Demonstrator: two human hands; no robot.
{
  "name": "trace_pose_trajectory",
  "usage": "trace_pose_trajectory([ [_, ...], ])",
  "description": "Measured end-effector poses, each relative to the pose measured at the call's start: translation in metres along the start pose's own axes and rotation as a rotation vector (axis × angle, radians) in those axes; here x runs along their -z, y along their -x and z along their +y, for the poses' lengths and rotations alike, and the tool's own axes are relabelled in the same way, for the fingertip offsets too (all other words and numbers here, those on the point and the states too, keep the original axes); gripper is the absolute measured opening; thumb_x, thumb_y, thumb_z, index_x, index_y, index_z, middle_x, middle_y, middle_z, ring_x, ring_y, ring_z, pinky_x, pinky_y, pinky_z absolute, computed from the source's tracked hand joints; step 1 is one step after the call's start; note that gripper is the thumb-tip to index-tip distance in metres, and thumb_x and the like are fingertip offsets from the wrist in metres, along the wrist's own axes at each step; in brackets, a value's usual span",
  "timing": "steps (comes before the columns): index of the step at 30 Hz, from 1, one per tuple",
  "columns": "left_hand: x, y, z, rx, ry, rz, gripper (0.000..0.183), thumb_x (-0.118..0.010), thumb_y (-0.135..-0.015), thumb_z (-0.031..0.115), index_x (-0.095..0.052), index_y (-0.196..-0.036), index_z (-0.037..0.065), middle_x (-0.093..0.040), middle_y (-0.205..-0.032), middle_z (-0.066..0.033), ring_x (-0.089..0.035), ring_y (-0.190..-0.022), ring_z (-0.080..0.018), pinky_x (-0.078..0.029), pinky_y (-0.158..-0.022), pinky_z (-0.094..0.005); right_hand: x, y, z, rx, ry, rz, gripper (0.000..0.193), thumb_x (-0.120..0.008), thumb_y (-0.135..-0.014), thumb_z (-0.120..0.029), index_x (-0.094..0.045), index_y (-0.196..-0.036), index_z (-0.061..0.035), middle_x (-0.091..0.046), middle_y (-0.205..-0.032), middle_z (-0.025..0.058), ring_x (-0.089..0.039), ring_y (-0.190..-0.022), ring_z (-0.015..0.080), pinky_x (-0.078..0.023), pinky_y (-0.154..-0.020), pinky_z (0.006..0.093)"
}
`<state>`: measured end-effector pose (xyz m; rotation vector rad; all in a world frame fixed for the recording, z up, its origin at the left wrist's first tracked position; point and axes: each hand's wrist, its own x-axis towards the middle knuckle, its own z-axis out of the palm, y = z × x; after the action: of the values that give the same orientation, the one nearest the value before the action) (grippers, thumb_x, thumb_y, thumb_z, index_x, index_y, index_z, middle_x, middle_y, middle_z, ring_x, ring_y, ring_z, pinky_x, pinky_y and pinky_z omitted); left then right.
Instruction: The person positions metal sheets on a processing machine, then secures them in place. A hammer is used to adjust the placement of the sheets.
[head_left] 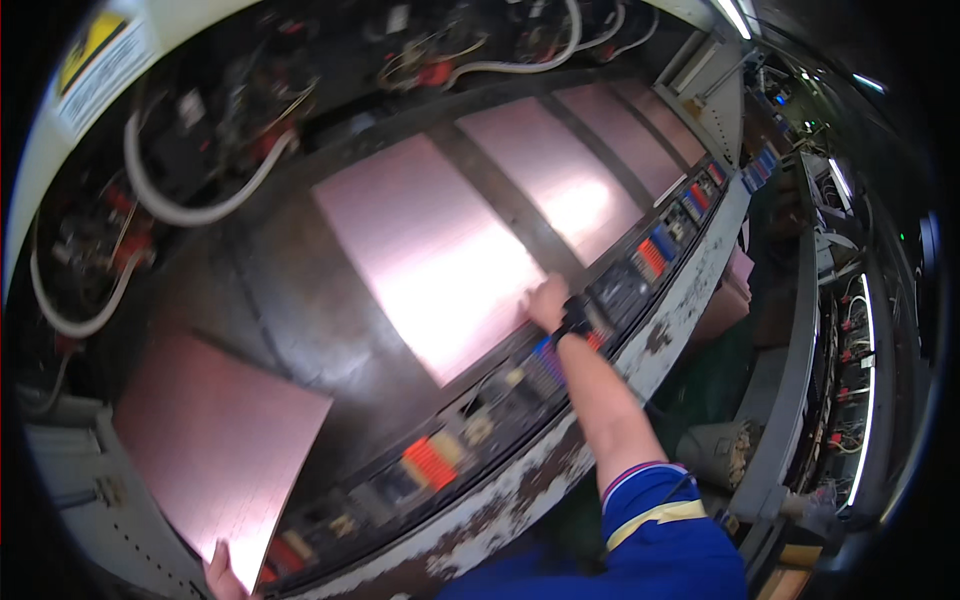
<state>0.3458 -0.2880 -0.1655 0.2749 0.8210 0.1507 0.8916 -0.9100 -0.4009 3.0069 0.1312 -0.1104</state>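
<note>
My left hand [228, 575] grips the near edge of a loose copper-coloured sheet [225, 430], its thumb on top and its other fingers hidden. That sheet is tilted over the left end of the machine bed. My right hand [547, 303], with a black band on the wrist, is at the right edge of a second copper-coloured sheet [430, 250] lying on the dark bed. Its fingers look curled and closed on that edge, though they are small and slightly blurred. Another copper-coloured sheet [550, 175] lies just beyond this hand.
More sheets [625, 135] lie along the dark bed [300, 310]. Orange and blue blocks [430, 462] line its front, behind a worn white rail [500, 510]. White hoses [185, 212] and machine heads hang behind. A bucket [715, 450] stands on the floor at right.
</note>
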Motion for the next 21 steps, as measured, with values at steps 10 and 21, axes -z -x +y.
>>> trace_pose_trajectory([
  [10,-0.237,0.057,-0.200,-0.543,-0.823,0.386,0.036,-0.057,-0.099,0.025,-0.063,-0.110,-0.008,-0.069,-0.098,-0.0179,-0.067,-0.086,-0.0256,-0.055,-0.071,-0.0381,0.049,-0.072,0.000,-0.049,-0.792,-0.537,0.076,-0.077,-0.081,-0.055,-0.062,-0.111,0.0125,-0.068,-0.103,0.0303,-0.068,-0.091,0.0403,-0.054,-0.081,0.0454],
  [21,-0.258,0.032,-0.347,-0.483,-0.749,0.145,0.040,-0.062,-0.088,-0.003,-0.055,-0.126,-0.009,-0.066,-0.121,-0.0171,-0.063,-0.110,-0.0261,-0.048,-0.099,-0.0373,0.396,-0.098,0.091,0.312,-1.122,-0.671,0.024,-0.070,-0.090,-0.017,-0.073,-0.102,0.0042,-0.071,-0.085,0.0056,-0.065,-0.072,0.0116,-0.053,-0.065,0.0284],
])
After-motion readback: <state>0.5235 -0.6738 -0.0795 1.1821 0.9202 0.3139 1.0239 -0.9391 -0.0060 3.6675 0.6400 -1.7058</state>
